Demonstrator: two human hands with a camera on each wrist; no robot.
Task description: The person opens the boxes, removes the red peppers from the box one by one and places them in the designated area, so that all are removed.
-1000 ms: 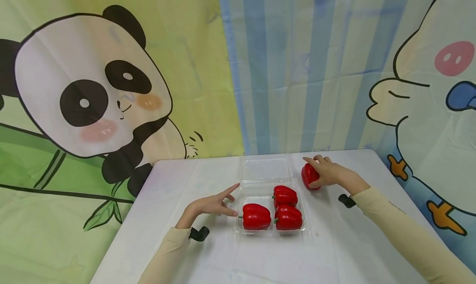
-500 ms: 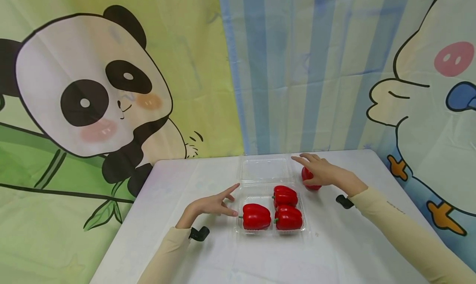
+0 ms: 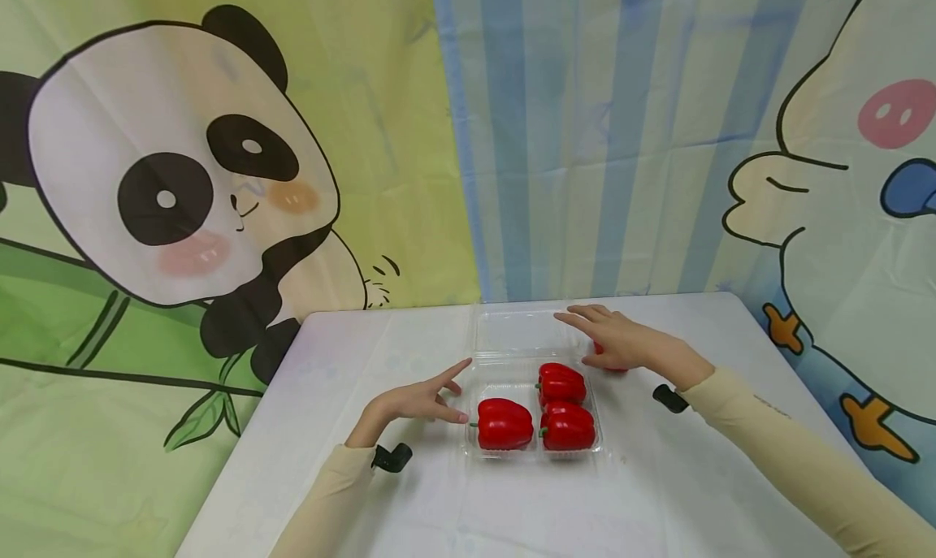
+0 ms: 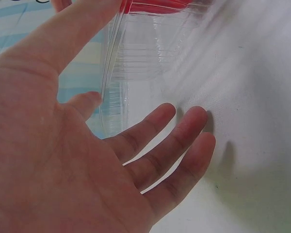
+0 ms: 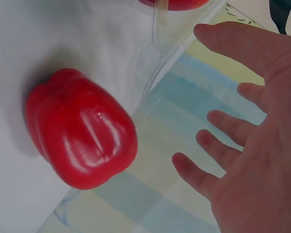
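A clear plastic clamshell box (image 3: 504, 389) stands on the table with its lid (image 3: 521, 332) folded back. Three red bell peppers lie in it: one front left (image 3: 504, 425), one front right (image 3: 568, 426), one back right (image 3: 561, 383). My left hand (image 3: 420, 401) is at the box's left side, fingers spread, thumb and index fingertip right at the rim. Beyond the box's right side, a fourth red bell pepper (image 5: 82, 128) lies on the table. My right hand (image 3: 621, 339) hovers over it with fingers extended and holds nothing, mostly hiding that pepper in the head view.
The white table (image 3: 409, 509) ends at the back against a hanging printed cloth (image 3: 585, 136) with a panda and stripes. A black wrist camera (image 3: 392, 458) sits below my left wrist, another (image 3: 669, 398) below my right.
My right hand has let go of the fourth bell pepper and shifted left, toward the open lid. That pepper stays on the table. The left hand has not moved.
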